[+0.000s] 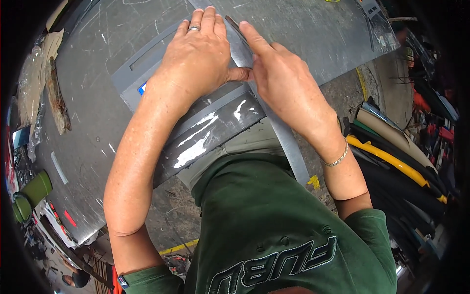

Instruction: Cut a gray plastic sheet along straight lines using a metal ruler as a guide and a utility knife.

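My left hand (200,54) lies flat with fingers stretched out, pressing on a flat grey sheet piece (128,95) that has a long slot and a small blue-and-white label. Its thumb reaches right to a long metal straightedge (286,139), which crosses the piece and sticks out past the table's near edge. My right hand (289,83) is closed round a thin dark blade, like a knife (234,25), index finger stretched along it, at the straightedge's right side. Its handle is hidden in my palm. Glossy clear plastic (210,134) covers the piece's near part.
The scratched grey table (93,117) stretches left and far right. A green cylinder (34,193) and a worn wooden stick (56,98) are at its left side. Rolls of material, one yellow (389,159), stand at the right. Another person (76,277) shows at lower left.
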Action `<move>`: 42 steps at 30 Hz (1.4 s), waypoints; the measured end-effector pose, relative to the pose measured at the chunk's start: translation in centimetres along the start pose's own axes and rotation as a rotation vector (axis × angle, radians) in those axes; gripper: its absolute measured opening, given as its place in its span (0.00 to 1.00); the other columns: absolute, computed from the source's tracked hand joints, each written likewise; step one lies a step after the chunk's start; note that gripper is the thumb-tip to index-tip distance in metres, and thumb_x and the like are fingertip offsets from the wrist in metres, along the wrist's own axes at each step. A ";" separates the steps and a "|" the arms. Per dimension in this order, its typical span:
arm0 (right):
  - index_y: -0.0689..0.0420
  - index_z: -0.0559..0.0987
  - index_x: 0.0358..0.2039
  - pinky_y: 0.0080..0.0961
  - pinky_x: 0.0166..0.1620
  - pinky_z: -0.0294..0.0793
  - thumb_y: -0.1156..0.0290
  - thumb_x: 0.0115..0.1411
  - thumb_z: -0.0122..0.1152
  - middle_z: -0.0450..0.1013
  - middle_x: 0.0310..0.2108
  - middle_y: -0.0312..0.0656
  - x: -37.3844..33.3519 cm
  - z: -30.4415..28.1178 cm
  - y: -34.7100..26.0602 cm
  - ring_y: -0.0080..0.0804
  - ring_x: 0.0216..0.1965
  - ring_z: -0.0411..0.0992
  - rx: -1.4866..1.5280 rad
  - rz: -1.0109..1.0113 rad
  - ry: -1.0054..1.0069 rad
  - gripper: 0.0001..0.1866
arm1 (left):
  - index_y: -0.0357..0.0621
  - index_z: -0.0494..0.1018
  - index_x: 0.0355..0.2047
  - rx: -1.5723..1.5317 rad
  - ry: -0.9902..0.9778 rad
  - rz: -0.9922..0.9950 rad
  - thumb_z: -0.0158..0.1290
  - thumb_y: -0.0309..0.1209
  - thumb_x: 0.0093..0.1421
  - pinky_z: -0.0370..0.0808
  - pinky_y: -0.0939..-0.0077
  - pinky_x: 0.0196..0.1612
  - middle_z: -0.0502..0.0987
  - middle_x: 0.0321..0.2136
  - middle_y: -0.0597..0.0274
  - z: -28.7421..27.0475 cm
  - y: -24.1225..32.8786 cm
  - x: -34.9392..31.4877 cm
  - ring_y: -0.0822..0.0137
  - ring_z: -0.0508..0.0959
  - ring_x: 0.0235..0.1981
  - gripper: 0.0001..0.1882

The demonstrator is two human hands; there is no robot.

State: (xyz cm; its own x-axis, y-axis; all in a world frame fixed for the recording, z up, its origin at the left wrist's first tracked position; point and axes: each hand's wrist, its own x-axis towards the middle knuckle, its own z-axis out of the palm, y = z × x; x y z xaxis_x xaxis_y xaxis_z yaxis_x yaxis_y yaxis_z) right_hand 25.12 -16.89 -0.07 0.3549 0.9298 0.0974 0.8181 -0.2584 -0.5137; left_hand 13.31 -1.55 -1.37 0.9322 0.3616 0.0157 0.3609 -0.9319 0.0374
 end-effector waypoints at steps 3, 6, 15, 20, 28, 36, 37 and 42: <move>0.49 0.67 0.75 0.52 0.46 0.77 0.77 0.70 0.57 0.77 0.37 0.57 -1.5 -0.7 -0.3 0.62 0.39 0.77 -0.003 0.029 -0.025 0.33 | 0.19 0.58 0.71 0.044 0.008 0.007 0.61 0.68 0.57 0.59 0.49 0.78 0.61 0.73 0.28 0.0 0.1 -0.3 0.40 0.60 0.77 0.64; 0.48 0.66 0.76 0.52 0.44 0.75 0.80 0.69 0.57 0.76 0.35 0.57 -3.6 -1.3 -0.5 0.62 0.37 0.76 -0.002 0.071 -0.052 0.35 | 0.10 0.56 0.69 0.062 -0.055 0.031 0.58 0.66 0.63 0.54 0.52 0.79 0.60 0.71 0.20 0.4 0.0 -0.5 0.36 0.58 0.77 0.63; 0.46 0.64 0.78 0.49 0.43 0.76 0.83 0.69 0.56 0.74 0.37 0.56 -9.2 -2.8 -0.8 0.60 0.35 0.76 0.047 0.207 -0.135 0.38 | 0.09 0.58 0.68 0.064 0.035 0.087 0.60 0.65 0.62 0.57 0.52 0.78 0.62 0.70 0.20 0.5 -0.1 -0.7 0.35 0.61 0.75 0.62; 0.46 0.63 0.78 0.47 0.42 0.77 0.83 0.69 0.56 0.73 0.37 0.56 -12.7 -3.3 -0.8 0.59 0.34 0.76 0.068 0.274 -0.154 0.39 | 0.10 0.57 0.68 0.099 -0.032 0.106 0.59 0.66 0.62 0.57 0.52 0.78 0.62 0.70 0.20 0.0 -0.1 -0.2 0.35 0.60 0.76 0.62; 0.46 0.61 0.79 0.53 0.44 0.82 0.81 0.68 0.58 0.74 0.41 0.56 -16.8 -6.5 -0.1 0.64 0.36 0.79 0.078 0.332 -0.319 0.40 | 0.12 0.54 0.70 0.035 -0.096 0.028 0.59 0.67 0.62 0.58 0.52 0.78 0.59 0.72 0.22 -0.6 0.2 -0.6 0.35 0.60 0.75 0.63; 0.62 0.78 0.57 0.30 0.45 0.77 0.69 0.68 0.72 0.79 0.41 0.42 -19.4 -2.7 3.1 0.27 0.40 0.76 0.563 0.576 -0.147 0.21 | 0.28 0.67 0.68 -0.129 0.083 -0.028 0.64 0.64 0.59 0.61 0.45 0.76 0.66 0.71 0.36 -0.6 0.9 -3.7 0.44 0.65 0.74 0.54; 0.62 0.78 0.49 0.25 0.45 0.74 0.67 0.66 0.75 0.75 0.37 0.37 -19.2 -1.9 2.9 0.20 0.40 0.70 0.642 0.442 -0.136 0.18 | 0.30 0.68 0.68 -0.197 0.088 -0.060 0.64 0.64 0.60 0.62 0.44 0.76 0.67 0.70 0.37 -0.4 -0.1 -4.1 0.44 0.67 0.73 0.52; 0.58 0.75 0.45 0.25 0.51 0.70 0.71 0.68 0.70 0.70 0.39 0.34 -16.4 -2.9 3.7 0.23 0.46 0.69 0.684 0.347 0.095 0.12 | 0.41 0.68 0.71 0.022 0.149 -0.393 0.65 0.62 0.60 0.64 0.48 0.74 0.70 0.68 0.39 -0.1 -6.0 -6.2 0.42 0.70 0.71 0.49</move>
State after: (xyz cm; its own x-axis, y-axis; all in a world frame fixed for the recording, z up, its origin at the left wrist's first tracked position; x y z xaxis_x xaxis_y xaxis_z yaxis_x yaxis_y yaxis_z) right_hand 23.63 -33.87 -1.08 0.6027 0.7905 -0.1083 0.2026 -0.2829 -0.9375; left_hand 5.33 1.75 -1.64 0.7098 0.6884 0.1494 0.6902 -0.7220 0.0478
